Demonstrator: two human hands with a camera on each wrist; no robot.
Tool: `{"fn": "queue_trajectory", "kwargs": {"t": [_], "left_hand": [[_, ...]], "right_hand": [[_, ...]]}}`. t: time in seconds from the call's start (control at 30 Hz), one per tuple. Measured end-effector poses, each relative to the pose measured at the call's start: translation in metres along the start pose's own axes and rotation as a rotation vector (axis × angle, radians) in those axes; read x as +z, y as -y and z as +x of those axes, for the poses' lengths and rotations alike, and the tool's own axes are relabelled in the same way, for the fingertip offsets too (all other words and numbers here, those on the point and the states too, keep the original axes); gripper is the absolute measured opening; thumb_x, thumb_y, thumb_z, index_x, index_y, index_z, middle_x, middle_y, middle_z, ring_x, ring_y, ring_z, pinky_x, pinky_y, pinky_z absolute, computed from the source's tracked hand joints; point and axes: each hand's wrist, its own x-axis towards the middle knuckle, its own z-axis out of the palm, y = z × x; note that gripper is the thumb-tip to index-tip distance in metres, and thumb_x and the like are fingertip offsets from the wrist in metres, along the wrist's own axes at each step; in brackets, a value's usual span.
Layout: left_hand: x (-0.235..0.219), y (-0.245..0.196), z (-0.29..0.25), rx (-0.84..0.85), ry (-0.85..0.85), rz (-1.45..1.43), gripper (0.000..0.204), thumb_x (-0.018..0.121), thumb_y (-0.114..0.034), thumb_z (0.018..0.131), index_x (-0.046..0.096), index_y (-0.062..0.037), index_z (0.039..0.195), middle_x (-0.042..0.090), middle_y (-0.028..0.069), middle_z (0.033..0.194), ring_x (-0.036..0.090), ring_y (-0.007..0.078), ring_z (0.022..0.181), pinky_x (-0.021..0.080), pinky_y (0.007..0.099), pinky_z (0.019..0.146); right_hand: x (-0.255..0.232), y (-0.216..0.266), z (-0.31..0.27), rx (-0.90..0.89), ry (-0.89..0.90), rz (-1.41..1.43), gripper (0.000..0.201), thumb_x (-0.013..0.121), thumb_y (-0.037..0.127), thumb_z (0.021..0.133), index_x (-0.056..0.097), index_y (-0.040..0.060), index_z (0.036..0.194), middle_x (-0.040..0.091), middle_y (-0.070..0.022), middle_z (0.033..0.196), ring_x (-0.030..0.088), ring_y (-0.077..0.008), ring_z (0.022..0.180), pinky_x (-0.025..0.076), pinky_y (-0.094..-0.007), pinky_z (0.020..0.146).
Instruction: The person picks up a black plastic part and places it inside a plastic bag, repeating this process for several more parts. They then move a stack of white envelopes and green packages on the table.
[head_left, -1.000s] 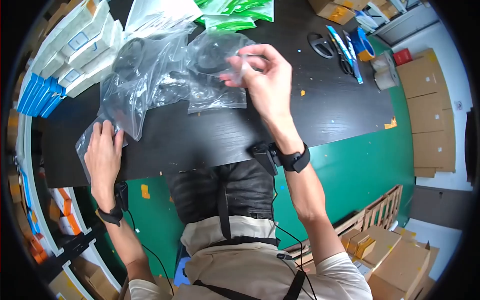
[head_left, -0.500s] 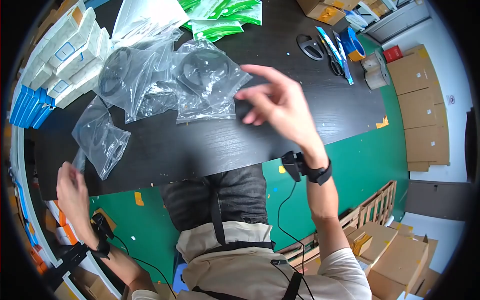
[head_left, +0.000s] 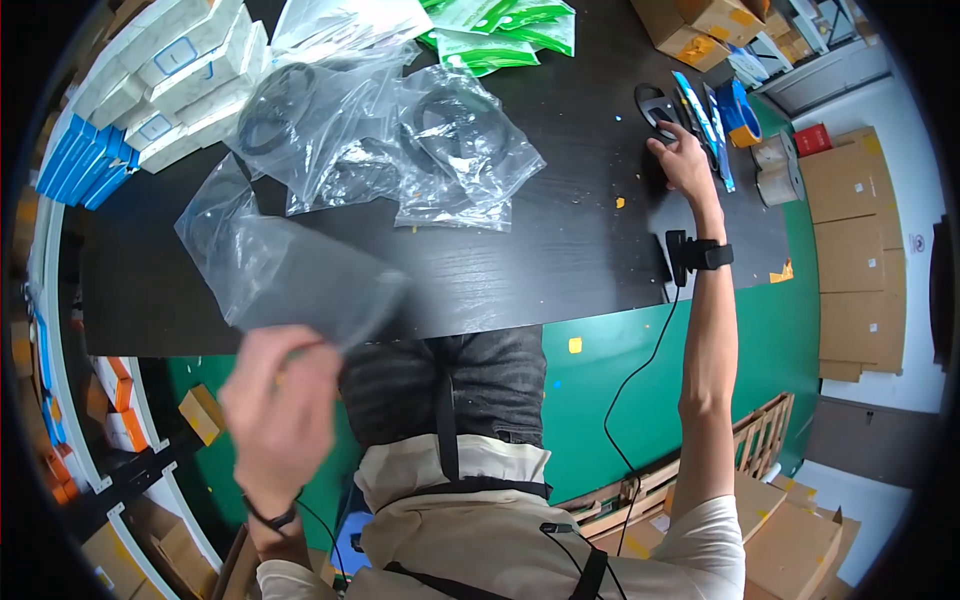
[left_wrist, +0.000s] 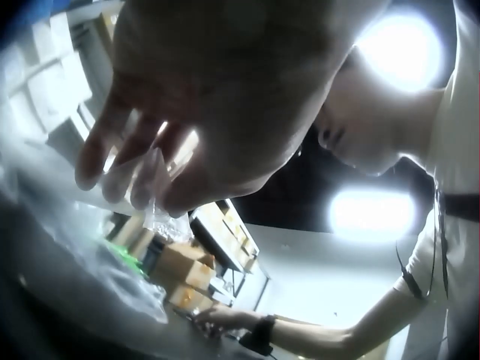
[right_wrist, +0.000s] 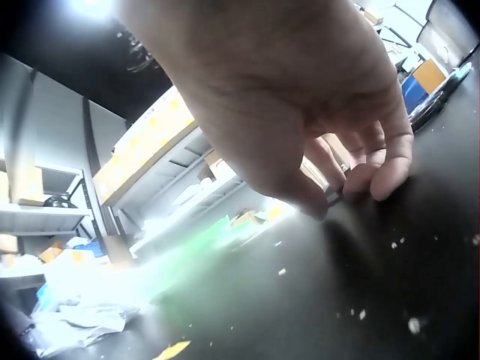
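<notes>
A clear plastic bag [head_left: 330, 275] stretches from the left hand [head_left: 285, 410], which is blurred at the table's front edge. In the left wrist view, film [left_wrist: 154, 180] is pinched between the thumb and fingers of the left hand [left_wrist: 202, 112]. Far to the right, the right hand [head_left: 688, 170] reaches over the table, its fingertips at the lower end of a black oval item [head_left: 655, 104]. The right wrist view has the right hand [right_wrist: 307, 105] with bent, spread fingers low over the dark surface; no held thing shows there.
Clear bags with black rings inside [head_left: 460, 140] lie at the table's middle back, green packets [head_left: 500, 35] behind them. White boxes [head_left: 190, 70] and blue boxes [head_left: 85, 160] stand at left. Scissors, blue-white strips [head_left: 705, 115], a blue tape roll [head_left: 738, 112] and spools [head_left: 778, 170] sit at right.
The left hand has moved right, drawing the small clear bag toward the front edge. The right hand has left the bags and moved right to the black oval item.
</notes>
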Motion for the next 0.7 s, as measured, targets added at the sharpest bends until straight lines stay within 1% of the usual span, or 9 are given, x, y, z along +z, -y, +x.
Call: {"fn": "queue_trajectory", "kwargs": {"t": [0.1, 0.13, 0.23, 0.37, 0.47, 0.53, 0.63, 0.67, 0.7], "left_hand": [[0.040, -0.004, -0.002, 0.074, 0.056, -0.028, 0.014, 0.073, 0.000, 0.079, 0.068, 0.0019, 0.092, 0.064, 0.0123, 0.095, 0.064, 0.0269, 0.083, 0.052, 0.0360, 0.061], [0.050, -0.005, -0.002, 0.095, 0.087, 0.009, 0.016, 0.074, -0.002, 0.079, 0.068, 0.0008, 0.093, 0.062, 0.0114, 0.095, 0.064, 0.0265, 0.082, 0.051, 0.0361, 0.061], [0.065, -0.013, -0.001, 0.144, 0.156, 0.072, 0.020, 0.076, -0.006, 0.080, 0.068, -0.0013, 0.097, 0.060, 0.0098, 0.096, 0.062, 0.0255, 0.081, 0.051, 0.0364, 0.060], [0.068, -0.024, 0.004, 0.156, 0.263, 0.047, 0.025, 0.076, -0.009, 0.081, 0.066, -0.0034, 0.103, 0.056, 0.0083, 0.096, 0.059, 0.0244, 0.083, 0.048, 0.0360, 0.061], [0.073, -0.028, 0.005, 0.121, 0.377, 0.097, 0.039, 0.084, -0.019, 0.074, 0.065, -0.0042, 0.104, 0.059, 0.0086, 0.102, 0.061, 0.0273, 0.090, 0.051, 0.0395, 0.067], [0.080, -0.029, 0.003, 0.127, 0.380, 0.138, 0.038, 0.084, -0.019, 0.074, 0.064, -0.0045, 0.103, 0.058, 0.0084, 0.102, 0.060, 0.0271, 0.090, 0.050, 0.0393, 0.067], [0.087, -0.029, 0.001, 0.133, 0.373, 0.228, 0.038, 0.085, -0.021, 0.074, 0.062, -0.0052, 0.099, 0.056, 0.0080, 0.101, 0.059, 0.0265, 0.091, 0.050, 0.0391, 0.068], [0.088, -0.029, 0.002, 0.126, 0.380, 0.225, 0.037, 0.084, -0.020, 0.074, 0.061, -0.0056, 0.098, 0.055, 0.0079, 0.100, 0.059, 0.0264, 0.091, 0.050, 0.0390, 0.068], [0.088, -0.030, 0.003, 0.119, 0.387, 0.223, 0.036, 0.084, -0.019, 0.074, 0.060, -0.0060, 0.097, 0.054, 0.0077, 0.099, 0.058, 0.0263, 0.090, 0.050, 0.0388, 0.068]], "right_hand": [[0.005, -0.012, -0.013, -0.144, -0.072, -0.052, 0.043, 0.069, 0.021, 0.094, 0.065, 0.0085, 0.135, 0.063, -0.0094, 0.072, 0.064, -0.0212, 0.066, 0.052, -0.0362, 0.066], [0.004, -0.013, -0.021, -0.139, -0.071, -0.057, 0.043, 0.069, 0.021, 0.094, 0.065, 0.0085, 0.135, 0.063, -0.0094, 0.072, 0.064, -0.0212, 0.066, 0.052, -0.0362, 0.066], [0.006, -0.014, -0.051, -0.271, -0.080, -0.044, 0.039, 0.068, 0.021, 0.096, 0.066, 0.0064, 0.132, 0.051, -0.0047, 0.066, 0.053, -0.0137, 0.061, 0.046, -0.0310, 0.061], [0.007, -0.006, -0.094, -0.265, -0.065, -0.048, 0.036, 0.068, 0.019, 0.096, 0.066, 0.0068, 0.130, 0.051, -0.0058, 0.066, 0.050, -0.0144, 0.061, 0.043, -0.0317, 0.060], [0.009, -0.005, -0.119, -0.285, -0.061, -0.030, 0.035, 0.069, 0.017, 0.096, 0.066, 0.0075, 0.130, 0.051, -0.0061, 0.066, 0.048, -0.0144, 0.060, 0.042, -0.0326, 0.058], [0.008, -0.002, -0.136, -0.291, -0.057, -0.022, 0.034, 0.069, 0.016, 0.096, 0.067, 0.0079, 0.130, 0.051, -0.0063, 0.066, 0.048, -0.0145, 0.060, 0.041, -0.0331, 0.058], [-0.001, 0.012, -0.162, -0.182, 0.056, -0.011, 0.033, 0.069, 0.015, 0.095, 0.065, 0.0075, 0.126, 0.055, -0.0122, 0.062, 0.057, -0.0284, 0.057, 0.047, -0.0407, 0.061], [-0.002, 0.014, -0.171, -0.177, 0.060, -0.011, 0.033, 0.069, 0.015, 0.095, 0.065, 0.0075, 0.126, 0.055, -0.0122, 0.062, 0.057, -0.0284, 0.057, 0.047, -0.0407, 0.061], [-0.004, 0.016, -0.179, -0.152, 0.095, -0.007, 0.032, 0.069, 0.016, 0.096, 0.064, 0.0065, 0.126, 0.054, -0.0100, 0.060, 0.054, -0.0234, 0.056, 0.045, -0.0380, 0.059]]}}
